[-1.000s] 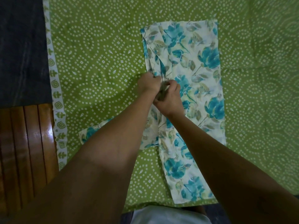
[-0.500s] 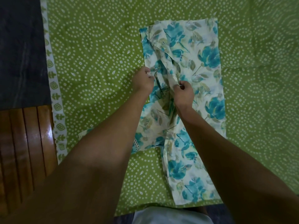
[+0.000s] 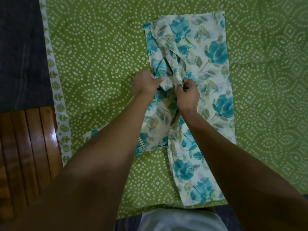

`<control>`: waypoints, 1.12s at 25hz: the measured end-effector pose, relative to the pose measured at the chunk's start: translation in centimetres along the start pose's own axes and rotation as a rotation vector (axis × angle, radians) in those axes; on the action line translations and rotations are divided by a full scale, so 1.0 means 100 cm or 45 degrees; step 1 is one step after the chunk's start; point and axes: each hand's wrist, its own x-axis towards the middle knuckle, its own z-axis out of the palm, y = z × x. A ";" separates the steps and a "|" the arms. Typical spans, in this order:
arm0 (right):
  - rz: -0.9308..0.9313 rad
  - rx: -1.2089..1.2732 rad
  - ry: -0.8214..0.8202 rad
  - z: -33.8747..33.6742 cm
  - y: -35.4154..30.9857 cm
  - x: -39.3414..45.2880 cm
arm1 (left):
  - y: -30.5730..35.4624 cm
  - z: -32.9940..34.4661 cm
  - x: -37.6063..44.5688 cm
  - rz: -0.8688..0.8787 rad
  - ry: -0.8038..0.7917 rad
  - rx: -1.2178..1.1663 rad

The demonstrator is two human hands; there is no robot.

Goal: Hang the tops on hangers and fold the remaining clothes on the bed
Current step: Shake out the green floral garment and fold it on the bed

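A cream garment with teal flowers [image 3: 211, 52] lies lengthwise on the green dotted bedsheet [image 3: 100, 64], running from the bed's near edge to its middle. Its left side is bunched into raised folds. My left hand [image 3: 145, 84] pinches the garment's left edge. My right hand [image 3: 188, 94] grips a raised fold a short way to the right of it. A sleeve or flap with a lace trim [image 3: 141, 144] shows under my left forearm. No hanger is in view.
The sheet's white patterned border [image 3: 56, 90] runs down the bed's left edge. Beyond it are a dark floor [image 3: 20, 47] and a glossy wooden slatted surface [image 3: 28, 147] at the lower left. Green sheet spreads left and right of the garment.
My hands, close together a second ago, have moved apart along the bunched fabric. The folds between them have spread and lifted, and the view has shifted slightly.
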 end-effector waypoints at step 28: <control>-0.921 -0.433 -0.803 0.081 0.032 -0.171 | -0.116 -0.080 -0.029 0.091 -0.489 -0.421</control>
